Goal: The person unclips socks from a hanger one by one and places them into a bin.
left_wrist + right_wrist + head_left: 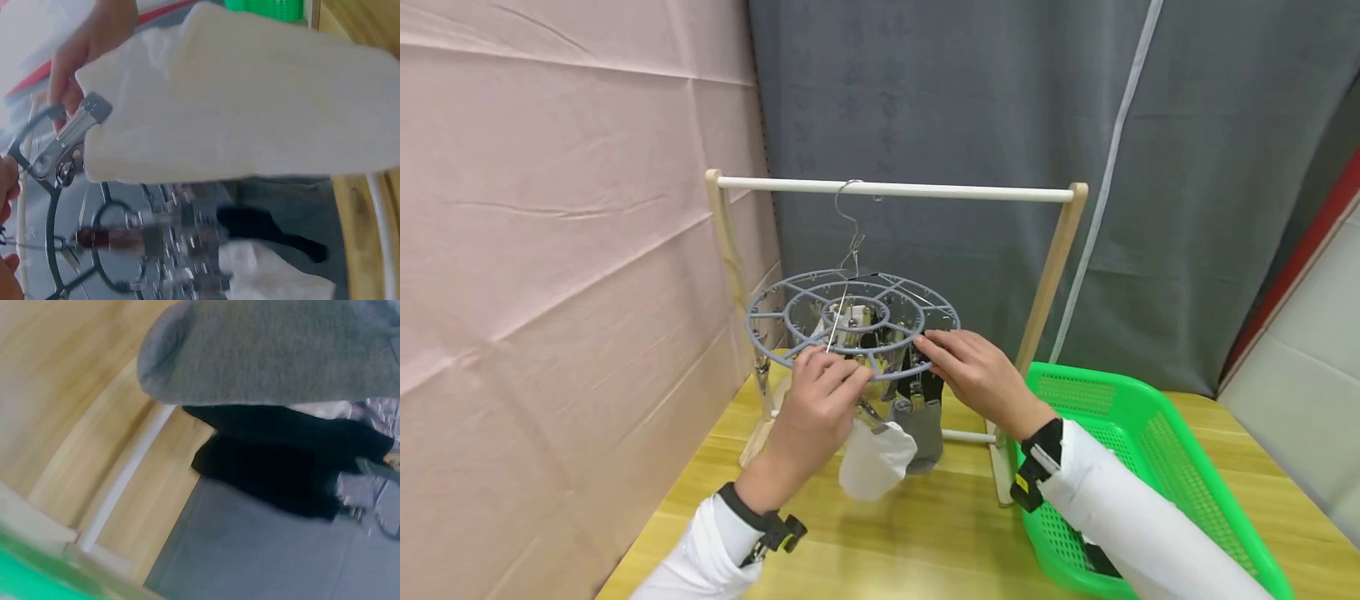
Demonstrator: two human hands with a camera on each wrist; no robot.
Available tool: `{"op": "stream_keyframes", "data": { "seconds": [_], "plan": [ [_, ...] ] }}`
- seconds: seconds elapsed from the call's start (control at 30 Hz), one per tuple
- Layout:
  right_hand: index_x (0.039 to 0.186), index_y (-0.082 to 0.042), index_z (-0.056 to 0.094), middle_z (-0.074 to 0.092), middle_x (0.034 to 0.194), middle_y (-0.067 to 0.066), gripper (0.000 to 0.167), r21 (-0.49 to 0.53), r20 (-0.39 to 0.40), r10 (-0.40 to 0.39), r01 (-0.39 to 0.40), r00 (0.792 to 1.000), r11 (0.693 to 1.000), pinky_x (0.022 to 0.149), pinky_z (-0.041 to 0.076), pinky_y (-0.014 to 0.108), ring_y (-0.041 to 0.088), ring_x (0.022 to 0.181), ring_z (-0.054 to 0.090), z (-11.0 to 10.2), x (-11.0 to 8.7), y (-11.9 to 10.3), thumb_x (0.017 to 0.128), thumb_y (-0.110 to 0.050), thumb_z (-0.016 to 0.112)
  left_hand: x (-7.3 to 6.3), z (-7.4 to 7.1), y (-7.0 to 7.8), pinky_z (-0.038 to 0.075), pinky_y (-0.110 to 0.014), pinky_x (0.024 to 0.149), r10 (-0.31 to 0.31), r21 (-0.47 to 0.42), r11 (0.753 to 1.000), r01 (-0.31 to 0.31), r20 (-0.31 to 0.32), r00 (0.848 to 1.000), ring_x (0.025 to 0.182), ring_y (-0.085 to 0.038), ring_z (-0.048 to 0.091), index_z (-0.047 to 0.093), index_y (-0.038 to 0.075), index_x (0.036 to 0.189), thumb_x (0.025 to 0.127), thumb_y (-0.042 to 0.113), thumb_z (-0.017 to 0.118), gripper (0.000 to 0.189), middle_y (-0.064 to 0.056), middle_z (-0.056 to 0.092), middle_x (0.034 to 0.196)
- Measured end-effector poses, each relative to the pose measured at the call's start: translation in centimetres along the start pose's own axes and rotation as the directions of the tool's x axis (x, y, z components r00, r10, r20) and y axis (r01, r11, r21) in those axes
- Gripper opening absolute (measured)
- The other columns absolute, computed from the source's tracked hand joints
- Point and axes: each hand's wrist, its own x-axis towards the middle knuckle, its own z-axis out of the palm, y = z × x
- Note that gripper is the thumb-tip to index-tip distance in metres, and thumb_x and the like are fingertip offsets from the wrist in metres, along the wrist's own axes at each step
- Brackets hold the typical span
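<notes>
A round grey-blue clip hanger [895,375] hangs by its metal hook from a white rail, with socks clipped beneath it. At its front edge, my left hand [816,404] holds the rim with curled fingers. My right hand [981,375] grips the right side of the rim. A white sock [876,462] hangs at the front, held by a clip [74,132] seen in the left wrist view. Beside it hangs a grey sock [919,433]. Behind the grey one, the right wrist view has black socks [269,462]. Both hands partly cover the rim.
The rack's white rail [955,191] rests on wooden side posts [1052,279]. A green basket [1202,454] stands at the right under my right forearm, with something dark inside. The wooden table [947,533] meets a pink cloth wall [572,275] on the left; a grey curtain hangs behind.
</notes>
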Motion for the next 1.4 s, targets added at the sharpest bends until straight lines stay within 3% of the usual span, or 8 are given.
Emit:
{"op": "stream_keyframes", "data": {
  "seconds": [0.17,0.4,0.5,0.67,0.87,1.03,1.13,1.4],
  "plan": [
    [0.125,-0.013,0.059,0.064,0.109,0.017,0.032,0.016,0.005,0.007,-0.007,1.0,1.0,0.08,0.058,0.04,0.028,0.089,0.066,-0.3,0.6,-0.4,0.105,-0.025,0.037,-0.7,0.3,-1.0,0.046,-0.056,0.095,-0.061,-0.16,0.986,0.054,-0.04,0.997,0.086,-0.025,0.057,0.071,0.003,0.09,0.094,0.012,0.061,0.014,-0.008,0.067,0.087],
    [0.109,-0.01,0.06,0.061,0.106,0.02,0.022,0.035,-0.02,0.009,-0.009,1.0,0.999,0.079,0.056,0.041,0.031,0.088,0.063,-0.6,1.0,-1.0,0.104,-0.019,0.04,-1.9,0.1,-0.7,0.041,-0.04,0.078,-0.106,-0.109,0.99,0.085,-0.204,0.973,0.085,-0.03,0.05,0.065,0.001,0.088,0.099,0.02,0.053,0.025,-0.015,0.059,0.092],
    [0.108,-0.009,0.059,0.062,0.105,0.02,0.02,0.033,-0.038,0.011,-0.01,0.999,0.999,0.079,0.057,0.042,0.031,0.088,0.064,-0.6,1.0,-1.1,0.104,-0.02,0.042,-2.9,0.0,-0.4,0.043,-0.035,0.071,-0.152,-0.144,0.982,0.124,-0.208,0.966,0.076,-0.027,0.053,0.062,-0.002,0.083,0.099,0.019,0.049,0.029,-0.013,0.059,0.082],
    [0.107,-0.009,0.058,0.063,0.105,0.02,0.021,0.035,-0.05,0.004,-0.002,0.999,0.999,0.08,0.057,0.042,0.031,0.089,0.065,-0.4,1.0,-1.1,0.104,-0.023,0.043,-4.0,-0.3,0.5,0.055,-0.037,0.08,-0.28,-0.171,0.943,0.284,0.053,0.959,0.086,-0.029,0.065,0.067,-0.005,0.095,0.104,0.026,0.04,0.042,-0.016,0.069,0.091],
    [0.107,-0.01,0.059,0.063,0.106,0.019,0.013,0.037,-0.036,0.003,-0.002,0.999,0.999,0.08,0.057,0.041,0.03,0.089,0.065,-0.1,0.9,-1.1,0.101,-0.017,0.051,-3.2,-0.9,1.6,0.057,-0.038,0.086,-0.396,-0.229,0.839,0.494,0.368,0.841,0.097,-0.029,0.068,0.066,-0.008,0.111,0.098,0.012,0.053,0.026,-0.019,0.071,0.106],
    [0.113,-0.012,0.061,0.064,0.108,0.017,0.021,0.028,-0.007,0.012,-0.011,1.0,1.0,0.081,0.057,0.04,0.029,0.089,0.066,-0.1,0.5,-1.3,0.103,-0.018,0.043,-3.0,-1.0,1.9,0.051,-0.02,0.062,-0.484,-0.259,0.742,0.618,0.431,0.762,0.073,-0.012,0.06,0.069,0.0,0.097,0.091,0.007,0.065,0.01,-0.007,0.069,0.086],
    [0.114,-0.012,0.063,0.064,0.109,0.016,0.027,0.015,-0.01,0.014,-0.014,1.0,1.0,0.081,0.058,0.04,0.028,0.088,0.066,-0.1,0.4,-1.5,0.104,-0.024,0.041,-2.8,-1.1,2.0,0.046,-0.017,0.057,-0.505,-0.266,0.713,0.649,0.449,0.738,0.066,-0.007,0.053,0.068,0.001,0.092,0.089,0.008,0.067,0.007,-0.003,0.065,0.077],
    [0.118,-0.013,0.065,0.067,0.109,0.013,0.033,-0.016,-0.042,0.006,-0.007,0.999,1.0,0.078,0.058,0.038,0.025,0.084,0.066,0.2,0.3,-2.0,0.105,-0.029,0.04,-2.4,-1.1,2.1,0.044,-0.017,0.055,-0.501,-0.26,0.713,0.651,0.46,0.733,0.061,-0.002,0.047,0.066,0.006,0.09,0.091,0.012,0.065,0.006,0.0,0.064,0.074]
  ]
}}
